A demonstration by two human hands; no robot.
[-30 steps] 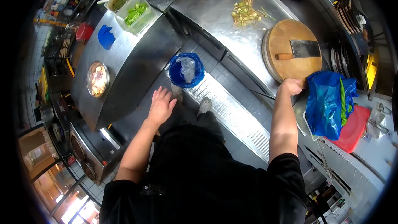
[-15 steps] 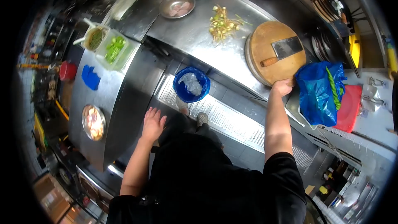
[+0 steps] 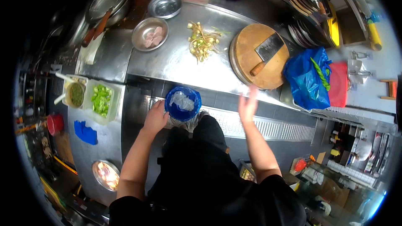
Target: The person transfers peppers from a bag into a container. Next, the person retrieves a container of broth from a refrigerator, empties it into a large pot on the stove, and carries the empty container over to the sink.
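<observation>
My left hand [image 3: 156, 116] hangs beside the blue-lined bin [image 3: 168, 108], its fingers loosely extended and holding nothing I can see. Clear plastic [image 3: 184, 101] lies inside that bin. Slightly blurred, my right hand [image 3: 248, 105] is stretched out in the air just in front of the counter edge, below the round wooden chopping block [image 3: 238, 65]. A cleaver [image 3: 269, 48] with a wooden handle rests flat on the block. To the block's left, a heap of pale-green vegetable trimmings [image 3: 203, 42] lies on the steel counter [image 3: 176, 65].
A steel bowl with pale meat pieces [image 3: 154, 37] stands on the counter. At right is a blue plastic bag [image 3: 307, 81] with a green vegetable [image 3: 320, 74]. On the left are a tub of chopped greens [image 3: 101, 100], a blue cloth [image 3: 85, 132] and a metal dish of food [image 3: 106, 175].
My right hand has left the chopping block's edge and moved left. My left hand has come up to the bin. The view has turned, while the cleaver stays on the block.
</observation>
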